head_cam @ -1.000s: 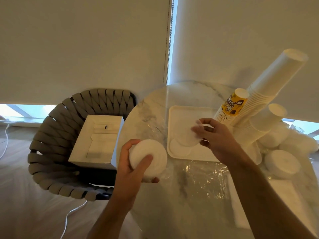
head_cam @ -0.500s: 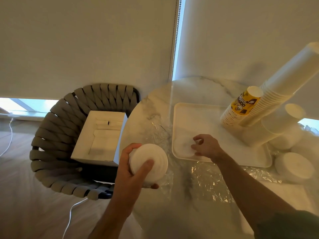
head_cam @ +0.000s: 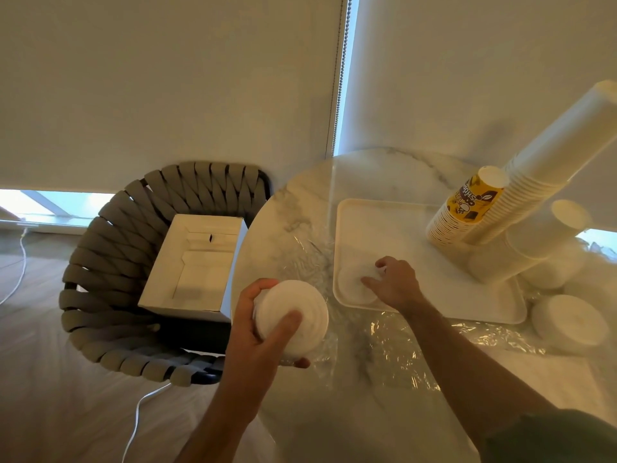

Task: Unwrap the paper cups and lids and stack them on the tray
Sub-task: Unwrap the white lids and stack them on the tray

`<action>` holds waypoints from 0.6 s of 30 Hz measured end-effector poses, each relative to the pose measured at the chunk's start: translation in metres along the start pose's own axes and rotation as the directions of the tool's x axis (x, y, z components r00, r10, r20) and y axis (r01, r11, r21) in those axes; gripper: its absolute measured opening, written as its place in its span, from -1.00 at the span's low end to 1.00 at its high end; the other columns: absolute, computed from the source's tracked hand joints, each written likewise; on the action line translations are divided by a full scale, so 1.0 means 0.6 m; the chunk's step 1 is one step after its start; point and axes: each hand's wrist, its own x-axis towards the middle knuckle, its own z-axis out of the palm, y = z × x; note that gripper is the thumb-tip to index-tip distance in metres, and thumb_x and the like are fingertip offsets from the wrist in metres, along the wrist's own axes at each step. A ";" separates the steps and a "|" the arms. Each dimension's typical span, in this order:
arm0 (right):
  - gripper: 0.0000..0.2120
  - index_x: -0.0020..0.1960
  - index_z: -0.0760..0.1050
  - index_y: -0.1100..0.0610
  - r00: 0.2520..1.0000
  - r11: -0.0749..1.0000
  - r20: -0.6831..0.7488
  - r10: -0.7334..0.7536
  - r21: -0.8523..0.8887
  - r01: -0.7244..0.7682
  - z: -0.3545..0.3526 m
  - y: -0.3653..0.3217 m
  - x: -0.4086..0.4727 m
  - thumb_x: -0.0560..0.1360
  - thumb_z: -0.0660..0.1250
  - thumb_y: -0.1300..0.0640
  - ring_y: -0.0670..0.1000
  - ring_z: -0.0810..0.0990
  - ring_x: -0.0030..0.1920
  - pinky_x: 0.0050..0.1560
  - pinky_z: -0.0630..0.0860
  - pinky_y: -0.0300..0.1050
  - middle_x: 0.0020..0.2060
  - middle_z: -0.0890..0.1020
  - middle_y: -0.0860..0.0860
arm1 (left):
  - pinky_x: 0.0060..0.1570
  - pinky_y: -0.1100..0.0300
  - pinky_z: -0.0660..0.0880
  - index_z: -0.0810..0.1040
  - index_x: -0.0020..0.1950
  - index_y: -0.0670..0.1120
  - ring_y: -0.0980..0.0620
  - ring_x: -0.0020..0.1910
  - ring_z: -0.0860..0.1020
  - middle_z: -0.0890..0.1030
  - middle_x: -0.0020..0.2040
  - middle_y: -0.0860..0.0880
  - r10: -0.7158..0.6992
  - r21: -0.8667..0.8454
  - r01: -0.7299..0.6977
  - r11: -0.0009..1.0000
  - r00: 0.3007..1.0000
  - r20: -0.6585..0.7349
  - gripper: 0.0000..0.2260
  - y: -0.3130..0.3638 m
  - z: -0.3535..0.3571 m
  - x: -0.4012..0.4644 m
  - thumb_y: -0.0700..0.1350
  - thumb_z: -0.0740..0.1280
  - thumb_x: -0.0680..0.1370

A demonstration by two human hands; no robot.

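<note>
cup stacks crowd tray right

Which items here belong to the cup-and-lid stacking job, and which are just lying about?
Job: tray; lids on tray under right hand; lid stack gripped by left hand; cup stacks; loose wrap.
Lying about: open box; woven chair; white cable.
</note>
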 end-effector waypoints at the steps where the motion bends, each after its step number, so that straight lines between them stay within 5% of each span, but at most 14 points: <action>1: -0.47 0.35 0.49 0.16 1.000 1.000 -0.021 -0.007 0.001 0.007 -0.006 -0.006 -0.006 0.48 0.49 -0.05 0.13 0.54 0.19 0.11 0.40 -0.10 0.25 0.54 0.15 | -0.37 -0.09 0.63 0.46 0.25 0.16 -0.14 0.13 0.57 0.49 0.19 0.12 0.009 0.005 -0.009 1.000 1.000 0.004 -0.41 0.000 0.000 -0.001 0.14 0.51 0.25; 8: -0.87 0.08 0.62 -0.06 0.953 0.905 -0.005 -0.304 0.311 0.290 -0.091 -0.105 -0.133 0.57 0.39 0.13 -0.11 0.65 -0.11 -0.02 0.60 -0.22 -0.07 0.68 -0.16 | -0.36 -0.11 0.65 0.49 0.19 0.20 0.21 0.07 0.59 0.55 0.01 0.33 0.078 0.085 -0.083 0.993 0.995 0.065 -0.64 0.003 0.020 -0.008 -0.13 0.49 0.50; 13: -0.82 0.10 0.64 -0.09 0.869 0.838 0.081 -0.488 0.320 0.441 -0.116 -0.137 -0.213 0.51 0.48 0.06 -0.16 0.66 -0.09 -0.03 0.62 -0.28 -0.07 0.68 -0.17 | -0.33 -0.03 0.66 0.50 0.30 0.14 0.18 0.08 0.58 0.55 0.07 0.30 0.110 0.132 -0.115 0.985 0.993 0.050 -0.58 -0.002 0.037 -0.011 -0.14 0.46 0.50; 18: -0.75 0.12 0.64 -0.03 0.863 0.839 0.073 -0.500 0.285 0.463 -0.122 -0.129 -0.229 0.46 0.54 0.06 -0.18 0.66 -0.07 -0.03 0.64 -0.24 -0.06 0.67 -0.17 | -0.32 0.08 0.65 0.48 0.27 0.23 0.28 0.07 0.56 0.53 0.07 0.40 0.168 0.179 -0.178 0.968 0.983 0.073 -0.59 0.004 0.050 -0.020 -0.09 0.46 0.48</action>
